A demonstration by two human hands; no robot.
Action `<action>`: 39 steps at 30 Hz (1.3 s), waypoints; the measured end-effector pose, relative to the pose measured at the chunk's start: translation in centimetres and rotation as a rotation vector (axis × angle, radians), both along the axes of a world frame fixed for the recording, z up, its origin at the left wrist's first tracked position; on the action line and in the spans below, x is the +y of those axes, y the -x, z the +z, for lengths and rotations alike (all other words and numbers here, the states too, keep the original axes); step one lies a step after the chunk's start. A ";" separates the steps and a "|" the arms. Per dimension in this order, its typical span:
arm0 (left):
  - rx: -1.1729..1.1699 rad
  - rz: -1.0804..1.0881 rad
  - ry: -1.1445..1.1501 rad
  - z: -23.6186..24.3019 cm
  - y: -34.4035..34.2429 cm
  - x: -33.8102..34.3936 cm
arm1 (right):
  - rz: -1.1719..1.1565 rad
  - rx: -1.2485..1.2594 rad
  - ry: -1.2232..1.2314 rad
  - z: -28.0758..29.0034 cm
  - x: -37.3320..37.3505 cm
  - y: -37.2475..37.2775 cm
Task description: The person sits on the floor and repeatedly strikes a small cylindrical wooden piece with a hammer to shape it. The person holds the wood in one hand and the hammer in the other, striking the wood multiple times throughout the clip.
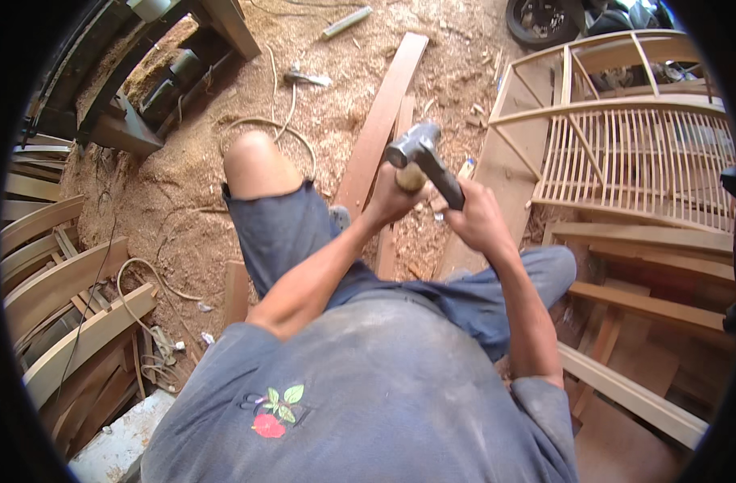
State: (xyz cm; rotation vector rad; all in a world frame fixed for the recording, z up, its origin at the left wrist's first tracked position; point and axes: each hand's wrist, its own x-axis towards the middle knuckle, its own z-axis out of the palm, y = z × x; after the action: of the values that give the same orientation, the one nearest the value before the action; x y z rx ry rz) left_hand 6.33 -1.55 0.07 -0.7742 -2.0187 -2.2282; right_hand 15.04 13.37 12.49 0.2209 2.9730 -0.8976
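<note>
Sawdust-covered floor (179, 249), hammer (439, 175) in right grip (475, 217)

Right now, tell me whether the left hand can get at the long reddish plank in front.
Probably yes: the plank runs close by the left hand with nothing seen between, though that hand is closed around a round-ended piece.
</note>
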 end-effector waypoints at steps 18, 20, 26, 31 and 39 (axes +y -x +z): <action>-0.202 -0.131 0.137 -1.6 0.0 0.2 | 0.042 0.216 -0.047 -3.7 1.3 -0.6; -0.072 0.053 0.180 -0.3 -3.3 -0.7 | 0.061 0.291 0.180 -5.5 2.1 -2.7; -0.056 0.044 0.230 -0.3 -1.7 0.1 | -0.422 -0.193 0.936 -8.7 3.4 -6.4; 0.052 0.120 0.242 0.5 1.3 1.8 | -0.703 -0.234 1.133 -12.4 3.7 -7.6; -0.163 0.041 0.303 2.5 2.6 2.2 | -0.739 -0.241 1.130 -12.8 4.7 -7.7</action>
State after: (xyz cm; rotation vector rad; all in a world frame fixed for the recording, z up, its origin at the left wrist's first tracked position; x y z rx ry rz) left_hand 3.68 0.65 2.59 -0.5766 -2.4628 -2.0508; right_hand 22.79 18.03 -0.27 1.2308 1.7078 -2.1791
